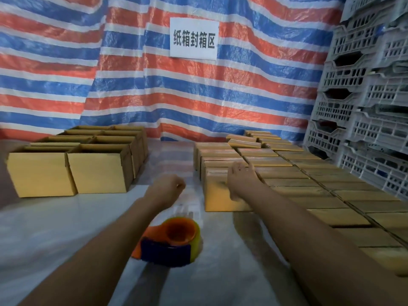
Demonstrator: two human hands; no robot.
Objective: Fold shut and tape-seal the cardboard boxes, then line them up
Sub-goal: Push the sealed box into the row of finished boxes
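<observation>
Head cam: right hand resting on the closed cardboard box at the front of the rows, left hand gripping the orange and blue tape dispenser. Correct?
Not quite. In the head view the left hand is a loose fist in the air and holds nothing; the orange and blue tape dispenser lies on the white floor sheet below that forearm. The rest holds: the right hand rests on the closed cardboard box at the front of the rows.

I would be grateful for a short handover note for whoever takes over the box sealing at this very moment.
Left hand: loosely closed, empty, above the floor.
Right hand: open, resting on the nearest closed box at the front of the left row.
Tape dispenser: on the floor between the forearms, not held.
Done: closed boxes lined up in rows on the right.
Left: open boxes grouped on the left need folding, taping and lining up.
</observation>
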